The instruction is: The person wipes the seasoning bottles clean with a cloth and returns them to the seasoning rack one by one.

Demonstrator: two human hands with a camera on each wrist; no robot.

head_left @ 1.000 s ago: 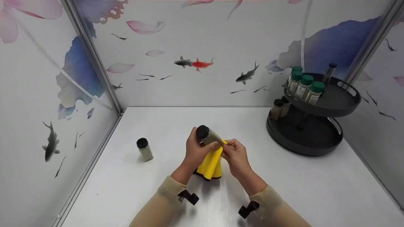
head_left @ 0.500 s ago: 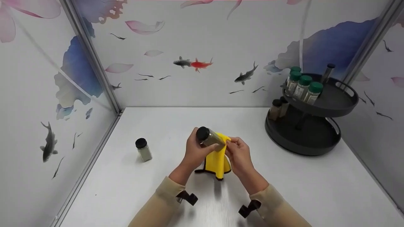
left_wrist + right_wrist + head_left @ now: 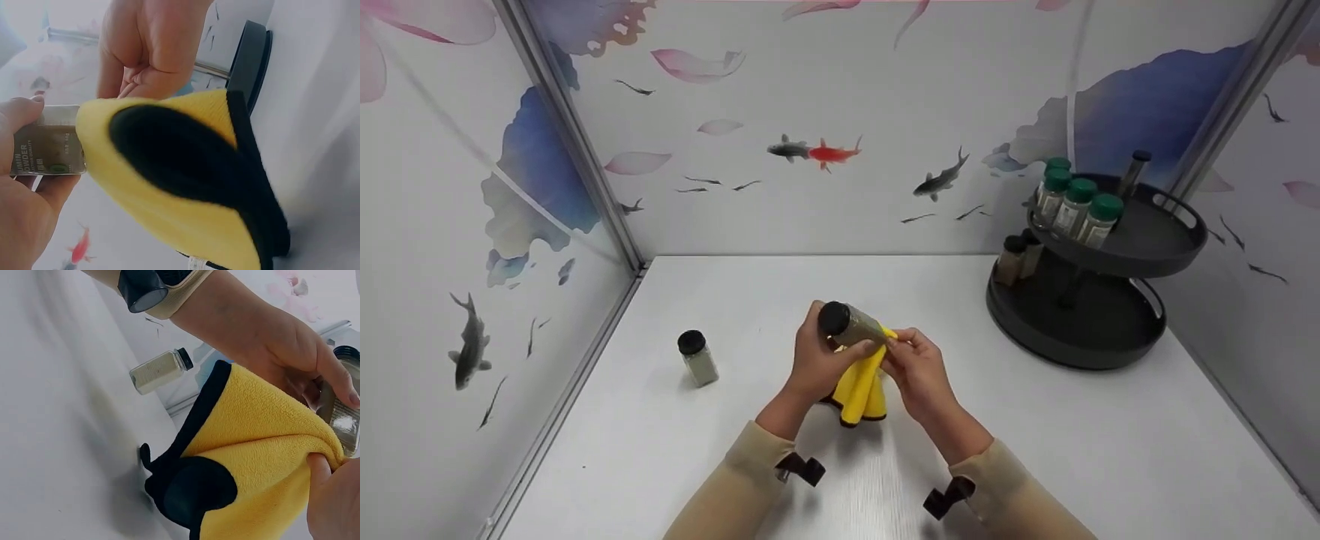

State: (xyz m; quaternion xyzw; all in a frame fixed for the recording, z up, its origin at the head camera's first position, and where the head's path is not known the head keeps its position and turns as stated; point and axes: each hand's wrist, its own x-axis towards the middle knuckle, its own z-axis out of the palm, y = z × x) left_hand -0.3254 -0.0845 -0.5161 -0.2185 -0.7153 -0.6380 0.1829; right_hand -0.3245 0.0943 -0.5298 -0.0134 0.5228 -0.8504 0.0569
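My left hand [image 3: 823,365] grips a clear spice jar [image 3: 861,328] with a black lid, tilted so that the lid points up and to the left. In the left wrist view, part of a cumin powder label shows on its side. My right hand [image 3: 919,373] pinches a yellow cloth [image 3: 860,391] against the base end of the jar. Its dark-edged folds hang below the jar, and in the right wrist view the cloth [image 3: 264,433] shows a fuzzy face. Where cloth meets glass is partly hidden by the fingers.
On the white table to the left stands another black-lidded jar [image 3: 699,360] with pale contents. At the right is a two-tier black turntable rack [image 3: 1080,337]. Several green-lidded jars [image 3: 1076,206] fill part of its upper tier, and dark-lidded jars [image 3: 1011,260] stand on the lower one.
Half a second ago the cloth spread to the right with my right hand. Both have since come back left, and the cloth is bunched under the jar. My left hand keeps its grip.
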